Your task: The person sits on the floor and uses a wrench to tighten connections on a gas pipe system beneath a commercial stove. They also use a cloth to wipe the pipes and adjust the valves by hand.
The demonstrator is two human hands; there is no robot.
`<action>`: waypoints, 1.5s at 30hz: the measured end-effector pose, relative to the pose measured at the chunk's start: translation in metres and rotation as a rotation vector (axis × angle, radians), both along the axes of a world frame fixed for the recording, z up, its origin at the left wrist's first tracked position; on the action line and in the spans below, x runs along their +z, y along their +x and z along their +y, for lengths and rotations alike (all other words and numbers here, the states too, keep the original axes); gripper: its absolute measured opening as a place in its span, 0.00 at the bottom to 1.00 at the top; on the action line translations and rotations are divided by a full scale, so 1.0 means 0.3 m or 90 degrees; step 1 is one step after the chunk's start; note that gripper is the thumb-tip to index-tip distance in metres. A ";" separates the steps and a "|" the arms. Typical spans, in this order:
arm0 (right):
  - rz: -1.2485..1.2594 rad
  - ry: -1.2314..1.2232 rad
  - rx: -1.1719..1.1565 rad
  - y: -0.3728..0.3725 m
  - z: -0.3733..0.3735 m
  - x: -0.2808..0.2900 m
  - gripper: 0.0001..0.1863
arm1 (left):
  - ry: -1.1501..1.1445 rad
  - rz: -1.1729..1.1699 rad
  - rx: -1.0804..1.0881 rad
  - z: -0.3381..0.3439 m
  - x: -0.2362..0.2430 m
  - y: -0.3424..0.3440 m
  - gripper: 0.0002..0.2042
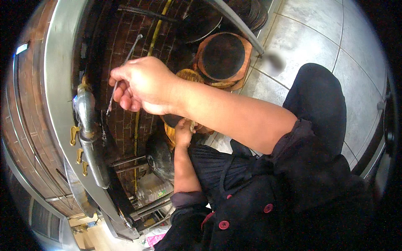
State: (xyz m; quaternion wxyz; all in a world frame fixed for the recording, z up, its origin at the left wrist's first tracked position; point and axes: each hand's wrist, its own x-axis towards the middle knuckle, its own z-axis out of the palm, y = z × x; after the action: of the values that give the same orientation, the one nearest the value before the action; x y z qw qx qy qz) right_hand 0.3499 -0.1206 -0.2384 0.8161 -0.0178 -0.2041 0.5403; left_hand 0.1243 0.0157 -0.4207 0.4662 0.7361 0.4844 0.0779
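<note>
My right hand (144,85) is raised over the dark space beside the steel counter, its fingers closed round a thin metal rod (133,49). The rod slants, its upper end slightly widened and its lower end thin. Lower down, partly beneath my right forearm, my left hand (183,133) is closed on a small crumpled beige thing (192,126), perhaps cloth. Close to that hand lies a wooden board (169,133) with a dark plate, mostly hidden by my arms. Farther off, a round black plate (223,56) rests on an octagonal wooden board (247,52).
A steel counter edge (56,96) runs along the left, with a thick grey pipe (87,104) and several brass valves (74,136). Dark pans (199,25) stand behind a metal leg (238,25). A brick wall (123,104) carries a yellow pipe (158,27). Grey floor tiles (310,37) lie right.
</note>
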 end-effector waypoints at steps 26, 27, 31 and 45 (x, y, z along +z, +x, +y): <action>-0.089 0.013 -0.076 0.002 -0.020 0.023 0.08 | 0.171 0.077 -0.096 0.052 -0.052 -0.042 0.12; -0.079 0.026 0.017 0.023 0.004 0.023 0.09 | 0.034 0.035 -0.026 0.026 -0.025 -0.010 0.12; -0.066 0.012 -0.037 0.010 0.008 -0.012 0.09 | 0.072 0.036 -0.039 0.003 -0.009 -0.016 0.12; -0.224 0.004 -0.786 -0.151 -0.074 -0.003 0.02 | 0.014 -0.142 -0.145 -0.014 0.016 -0.042 0.19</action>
State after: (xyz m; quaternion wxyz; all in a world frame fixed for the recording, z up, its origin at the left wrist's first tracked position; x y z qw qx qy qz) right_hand 0.3045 -0.1428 -0.2392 0.9315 -0.2180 -0.2884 -0.0409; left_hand 0.1117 0.0116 -0.4160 0.5149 0.7780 0.3424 0.1112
